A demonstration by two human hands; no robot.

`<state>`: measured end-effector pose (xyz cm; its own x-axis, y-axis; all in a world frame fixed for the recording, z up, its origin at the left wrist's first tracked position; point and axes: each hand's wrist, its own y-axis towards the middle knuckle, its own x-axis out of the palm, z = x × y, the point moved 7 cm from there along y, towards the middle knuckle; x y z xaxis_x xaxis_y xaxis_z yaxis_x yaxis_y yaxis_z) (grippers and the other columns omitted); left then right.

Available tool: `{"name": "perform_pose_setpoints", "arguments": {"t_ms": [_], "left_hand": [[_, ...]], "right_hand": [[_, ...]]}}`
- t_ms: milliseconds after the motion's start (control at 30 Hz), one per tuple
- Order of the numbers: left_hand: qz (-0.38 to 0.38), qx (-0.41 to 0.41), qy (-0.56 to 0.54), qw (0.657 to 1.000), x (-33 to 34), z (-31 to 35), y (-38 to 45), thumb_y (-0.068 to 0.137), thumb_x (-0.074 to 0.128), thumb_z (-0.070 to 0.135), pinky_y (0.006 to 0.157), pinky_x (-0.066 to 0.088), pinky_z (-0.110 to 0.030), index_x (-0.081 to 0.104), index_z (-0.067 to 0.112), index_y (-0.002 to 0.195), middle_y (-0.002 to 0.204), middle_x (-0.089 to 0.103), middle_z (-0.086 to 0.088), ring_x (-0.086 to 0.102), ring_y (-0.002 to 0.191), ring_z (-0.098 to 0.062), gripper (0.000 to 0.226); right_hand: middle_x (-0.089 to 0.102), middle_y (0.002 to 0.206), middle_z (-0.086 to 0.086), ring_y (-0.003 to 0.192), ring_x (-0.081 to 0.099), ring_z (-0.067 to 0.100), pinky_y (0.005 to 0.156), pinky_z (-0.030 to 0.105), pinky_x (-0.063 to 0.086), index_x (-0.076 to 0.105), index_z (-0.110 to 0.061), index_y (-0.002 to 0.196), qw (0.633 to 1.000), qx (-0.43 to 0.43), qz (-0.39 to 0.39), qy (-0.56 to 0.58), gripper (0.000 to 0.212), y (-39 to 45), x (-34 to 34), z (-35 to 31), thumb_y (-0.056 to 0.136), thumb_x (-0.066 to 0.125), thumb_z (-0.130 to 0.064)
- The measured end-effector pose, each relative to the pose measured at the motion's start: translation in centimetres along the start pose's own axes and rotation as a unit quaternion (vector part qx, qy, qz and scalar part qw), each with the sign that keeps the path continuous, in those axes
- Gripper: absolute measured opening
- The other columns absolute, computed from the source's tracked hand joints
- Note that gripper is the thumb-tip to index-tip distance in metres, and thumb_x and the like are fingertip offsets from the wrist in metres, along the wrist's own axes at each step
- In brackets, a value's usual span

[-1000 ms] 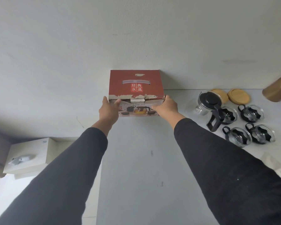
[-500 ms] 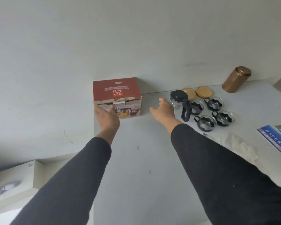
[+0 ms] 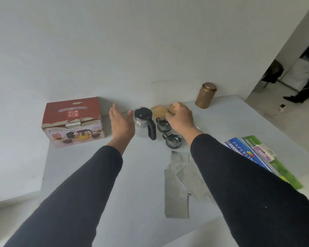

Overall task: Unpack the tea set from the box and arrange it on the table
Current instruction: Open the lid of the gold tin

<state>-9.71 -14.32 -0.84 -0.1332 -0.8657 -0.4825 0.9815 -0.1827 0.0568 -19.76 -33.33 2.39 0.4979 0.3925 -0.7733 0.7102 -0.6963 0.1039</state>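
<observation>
A bronze-coloured metal canister (image 3: 205, 95) with a lid is seen standing upright near the far edge of the white table (image 3: 132, 184), close to the wall. Several flat grey sheets (image 3: 178, 189) are laid overlapping on the table towards its near edge. Blue and green paper packs (image 3: 257, 155) printed with lettering are placed along the right edge, with a small pale label lying on top of them. Beyond the right edge, a doorway is visible, where part of a person (image 3: 307, 86) in dark trousers can be made out.

Both hands off box (image 3: 73, 122); right hand (image 3: 179, 117) now over cups.
</observation>
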Motion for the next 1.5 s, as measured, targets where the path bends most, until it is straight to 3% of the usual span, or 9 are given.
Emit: {"name": "perform_pose_setpoints", "arguments": {"t_ms": [100,167,267,567,833,967,1133,1333,1500], "left_hand": [[-0.018,0.020,-0.003,1.000,5.2,3.0,-2.0,0.100,0.041,0.031,0.114,0.016,-0.028,0.008,0.005,0.151,0.158,0.011,-0.011,0.013,0.146,-0.023,0.066],[-0.028,0.017,0.000,0.999,8.2,4.3,-3.2,0.100,0.042,0.031,0.111,0.021,-0.027,0.010,0.005,0.151,0.157,0.015,-0.010,0.018,0.144,-0.023,0.066],[-0.056,0.030,0.018,0.998,11.9,5.8,-4.3,0.099,0.044,0.031,0.115,0.017,-0.031,0.010,0.004,0.151,0.158,0.014,-0.012,0.015,0.145,-0.023,0.068],[-0.099,0.065,0.080,0.990,19.5,10.4,0.5,0.096,0.050,0.033,0.115,0.018,-0.034,0.009,0.006,0.151,0.157,0.017,-0.012,0.018,0.144,-0.026,0.073],[-0.171,0.074,0.107,0.977,30.7,13.6,3.1,0.094,0.055,0.034,0.115,0.017,-0.033,0.005,0.006,0.151,0.158,0.013,-0.011,0.016,0.145,-0.026,0.081],[-0.167,0.059,0.125,0.976,36.6,14.1,6.5,0.091,0.060,0.035,0.115,0.015,-0.030,0.003,0.007,0.151,0.158,0.011,-0.008,0.013,0.146,-0.022,0.088],[-0.169,0.011,0.141,0.975,44.2,13.3,10.2,0.085,0.067,0.037,0.114,0.018,-0.029,0.002,0.009,0.151,0.159,0.009,-0.005,0.013,0.146,-0.020,0.098],[-0.159,-0.041,0.114,0.980,50.7,13.0,13.1,0.076,0.077,0.038,0.113,0.022,-0.029,0.004,0.014,0.152,0.158,0.013,-0.003,0.016,0.145,-0.019,0.108],[-0.111,-0.062,0.016,0.992,53.1,13.5,14.7,0.064,0.085,0.035,0.094,0.036,-0.021,0.015,0.021,0.148,0.143,0.039,0.003,0.041,0.129,-0.015,0.110]], "right_hand": [[0.054,0.128,0.012,0.117,0.050,0.028,0.083,0.026,0.038,0.050,-0.007,0.126,0.999,0.032,0.022,-0.005,0.039,1.9,-4.3,5.0,0.090,0.052,-0.021],[0.054,0.130,0.011,0.120,0.049,0.027,0.089,0.026,0.039,0.049,-0.007,0.128,0.998,0.058,0.029,0.002,0.040,2.8,-6.4,8.3,0.090,0.053,-0.021],[0.052,0.134,0.011,0.125,0.047,0.025,0.098,0.027,0.038,0.047,-0.008,0.134,0.997,0.075,0.026,0.007,0.047,4.2,-8.0,11.7,0.089,0.054,-0.021],[0.056,0.128,0.010,0.120,0.050,0.026,0.093,0.028,0.041,0.052,-0.009,0.125,0.998,0.053,0.027,0.028,0.040,11.3,-9.9,14.7,0.088,0.056,-0.023],[0.049,0.137,0.006,0.126,0.045,0.023,0.096,0.026,0.039,0.044,-0.010,0.137,0.996,0.086,0.019,0.012,0.050,20.1,-12.1,20.8,0.090,0.054,-0.024],[0.047,0.134,0.006,0.121,0.047,0.022,0.083,0.022,0.036,0.044,-0.013,0.136,0.998,0.055,-0.013,0.003,0.049,26.8,-10.4,23.0,0.090,0.052,-0.024],[0.040,0.135,0.005,0.123,0.044,0.021,0.093,0.025,0.038,0.042,-0.015,0.136,0.998,-0.016,-0.057,-0.022,0.053,34.6,-7.9,24.3,0.089,0.057,-0.034],[0.044,0.127,0.007,0.124,0.038,0.024,0.093,0.031,0.041,0.048,-0.015,0.129,0.992,-0.077,-0.080,-0.067,0.057,40.1,-5.3,24.9,0.081,0.061,-0.044],[0.049,0.121,0.007,0.120,0.039,0.026,0.093,0.032,0.042,0.050,-0.017,0.126,0.988,-0.102,-0.078,-0.088,0.062,41.3,-4.6,25.8,0.076,0.065,-0.050]]}}
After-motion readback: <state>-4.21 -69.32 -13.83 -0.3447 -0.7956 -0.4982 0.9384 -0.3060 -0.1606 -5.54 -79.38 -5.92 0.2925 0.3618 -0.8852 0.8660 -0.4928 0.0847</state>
